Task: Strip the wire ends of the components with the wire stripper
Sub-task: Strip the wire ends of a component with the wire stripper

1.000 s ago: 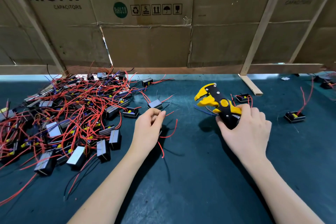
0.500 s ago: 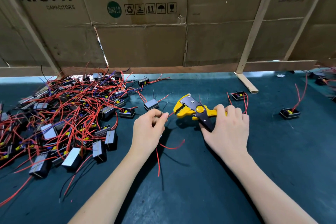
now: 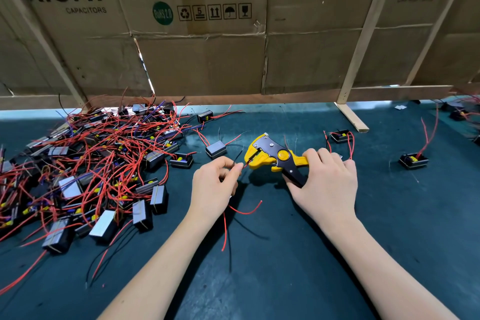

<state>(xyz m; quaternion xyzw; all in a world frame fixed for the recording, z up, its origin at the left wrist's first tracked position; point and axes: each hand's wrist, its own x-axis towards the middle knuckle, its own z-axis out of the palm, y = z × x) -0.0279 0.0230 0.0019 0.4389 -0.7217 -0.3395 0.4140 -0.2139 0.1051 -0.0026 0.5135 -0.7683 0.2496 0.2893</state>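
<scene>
Far left on the dark green bench (image 3: 259, 280): big tangled pile of components (image 3: 85, 171), small boxy black/grey parts w/ red, black & a few blue wires. Just right of the pile, one loose grey component (image 3: 216, 149) lies alone. Center: left hand (image 3: 214, 188), fingers curled, thumb & forefinger pinching a red wire (image 3: 245, 163) near its end; more red wire loops out below the hand onto the bench. The wire tip sits in the front jaws of a yellow-and-black wire stripper (image 3: 272, 157), head pointing left. Right hand (image 3: 324, 184) holds the stripper's handles, grip wrapped round them. Further right, two small components (image 3: 340, 136) & (image 3: 413, 160) w/ red wires, well apart. Behind everything: cardboard wall (image 3: 207, 54) printed "AiSHi CAPACITORS", braced by wooden slats (image 3: 363, 34).
</scene>
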